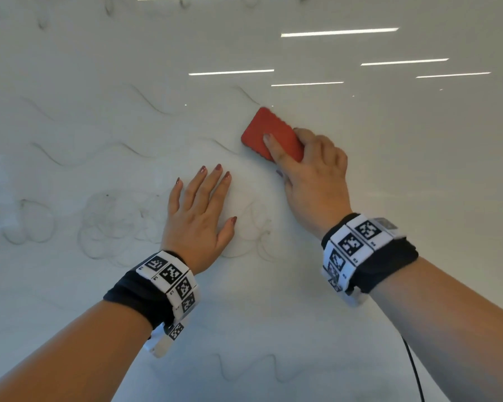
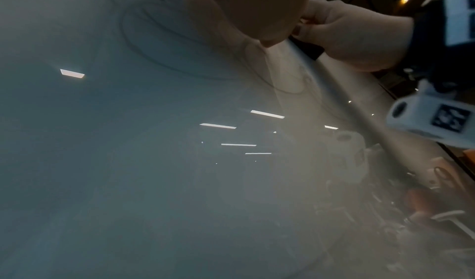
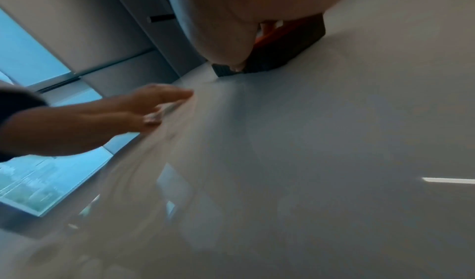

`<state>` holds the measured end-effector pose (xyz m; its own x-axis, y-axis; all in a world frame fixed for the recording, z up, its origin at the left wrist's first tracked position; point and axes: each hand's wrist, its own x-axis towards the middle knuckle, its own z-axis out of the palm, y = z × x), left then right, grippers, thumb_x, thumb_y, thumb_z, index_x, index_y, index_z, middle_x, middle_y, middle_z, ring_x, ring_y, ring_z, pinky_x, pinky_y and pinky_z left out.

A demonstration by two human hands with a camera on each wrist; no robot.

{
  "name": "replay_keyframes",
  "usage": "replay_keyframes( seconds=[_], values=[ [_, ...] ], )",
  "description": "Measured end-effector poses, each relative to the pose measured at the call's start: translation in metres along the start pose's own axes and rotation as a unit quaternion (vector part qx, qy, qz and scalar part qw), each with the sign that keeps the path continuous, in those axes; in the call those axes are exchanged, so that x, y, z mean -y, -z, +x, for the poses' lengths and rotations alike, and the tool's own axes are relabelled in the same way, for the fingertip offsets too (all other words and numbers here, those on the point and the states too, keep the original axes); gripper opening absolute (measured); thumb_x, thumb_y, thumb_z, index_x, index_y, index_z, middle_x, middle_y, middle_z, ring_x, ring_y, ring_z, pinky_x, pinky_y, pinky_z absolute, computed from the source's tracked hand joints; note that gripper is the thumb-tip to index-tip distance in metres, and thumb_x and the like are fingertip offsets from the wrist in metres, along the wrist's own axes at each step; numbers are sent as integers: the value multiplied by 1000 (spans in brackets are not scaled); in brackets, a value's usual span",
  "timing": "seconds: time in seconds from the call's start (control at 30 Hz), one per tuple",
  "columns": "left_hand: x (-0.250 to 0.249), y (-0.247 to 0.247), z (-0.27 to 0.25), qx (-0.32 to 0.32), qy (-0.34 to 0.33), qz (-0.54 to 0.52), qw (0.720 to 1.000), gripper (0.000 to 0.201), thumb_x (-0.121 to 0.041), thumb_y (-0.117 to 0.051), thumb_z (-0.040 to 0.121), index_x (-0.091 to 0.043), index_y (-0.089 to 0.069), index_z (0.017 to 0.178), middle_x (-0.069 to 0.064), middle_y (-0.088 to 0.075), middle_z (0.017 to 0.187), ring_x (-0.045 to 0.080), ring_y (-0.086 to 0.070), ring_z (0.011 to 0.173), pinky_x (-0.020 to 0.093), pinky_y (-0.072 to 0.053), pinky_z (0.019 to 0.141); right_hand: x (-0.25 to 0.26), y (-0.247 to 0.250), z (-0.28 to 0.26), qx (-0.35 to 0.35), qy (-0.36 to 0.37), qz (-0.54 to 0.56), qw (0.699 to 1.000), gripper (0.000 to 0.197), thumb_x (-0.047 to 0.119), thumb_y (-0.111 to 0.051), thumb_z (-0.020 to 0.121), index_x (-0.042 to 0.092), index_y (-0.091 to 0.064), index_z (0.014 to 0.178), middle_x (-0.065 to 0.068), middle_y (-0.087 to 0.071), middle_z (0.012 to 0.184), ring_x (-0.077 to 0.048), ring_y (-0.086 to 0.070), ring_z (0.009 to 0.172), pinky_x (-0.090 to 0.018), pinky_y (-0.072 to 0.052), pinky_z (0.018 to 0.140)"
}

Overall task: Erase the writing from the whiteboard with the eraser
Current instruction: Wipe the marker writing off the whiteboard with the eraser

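Whiteboard (image 1: 360, 198) glossy, smooth — eraser (image 1: 269, 132) matt red.

No readable text: the whiteboard (image 1: 360, 184) bears only faint wavy scribbles and loops, and the wristbands (image 1: 352, 245) carry coded square markers.

Left hand (image 1: 199, 210) lies flat, fingers straight and slightly spread, palm down. Right hand (image 1: 311, 172) sits up and to its right, fingers curled in a grip, index finger stretched forward. Both forearms reach in from below.
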<state>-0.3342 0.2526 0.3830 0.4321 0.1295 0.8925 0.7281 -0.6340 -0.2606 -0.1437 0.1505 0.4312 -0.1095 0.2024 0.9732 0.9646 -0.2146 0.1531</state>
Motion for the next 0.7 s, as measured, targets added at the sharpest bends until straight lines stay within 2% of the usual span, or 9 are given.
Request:
replay_keyframes(
  seconds=[0.13, 0.33, 0.5, 0.53, 0.63, 0.7],
  values=[
    [0, 0, 0, -2, -2, -1, 1000, 66, -45, -39, 89, -16, -27, 147, 3, -23, 155, 22, -18, 143, 49, -15, 115, 10, -7, -54, 18, 43, 12, 999, 60, 22, -63, 87, 35, -42, 142, -14, -46, 134, -33, -39, 113, -45, -30, 88],
    [1, 2, -1, 11, -1, -5, 1000, 66, -46, -37, 91, -16, -24, 148, 2, -21, 155, 22, -16, 144, 48, -13, 116, 11, -14, -138, 66, 99, 32, 992, 68, 14, -69, 77, 36, -49, 138, -12, -48, 131, -32, -45, 112, -44, -32, 87],
    [0, 4, -2, 14, 2, -9, 1000, 65, -43, -39, 92, -16, -22, 149, 3, -20, 156, 22, -15, 144, 48, -12, 116, -3, -13, -167, 87, 151, 37, 984, 66, 13, -68, 78, 36, -49, 137, -10, -46, 133, -31, -46, 113, -43, -33, 90],
    [0, 4, -2, 13, 2, -8, 1000, 65, -43, -39, 92, -16, -22, 149, 3, -20, 156, 22, -14, 143, 48, -12, 116, -6, -11, -162, 79, 139, 37, 986, 66, 13, -69, 78, 36, -50, 136, -10, -48, 132, -32, -47, 113, -44, -33, 90],
    [-3, 4, -2, 11, 6, -7, 1000, 65, -42, -38, 92, -15, -22, 149, 3, -19, 156, 22, -14, 144, 47, -12, 116, -12, -6, -129, 34, 35, 44, 998, 66, 13, -73, 77, 34, -51, 135, -14, -52, 128, -34, -46, 110, -44, -33, 87],
    [-5, 3, -3, 11, 10, -10, 1000, 64, -42, -37, 93, -15, -21, 149, 4, -18, 156, 22, -12, 144, 47, -11, 116, -6, -5, -112, 19, -1, 44, 999, 63, 12, -72, 78, 33, -51, 134, -16, -51, 128, -35, -44, 110, -45, -32, 88]
  ],
)
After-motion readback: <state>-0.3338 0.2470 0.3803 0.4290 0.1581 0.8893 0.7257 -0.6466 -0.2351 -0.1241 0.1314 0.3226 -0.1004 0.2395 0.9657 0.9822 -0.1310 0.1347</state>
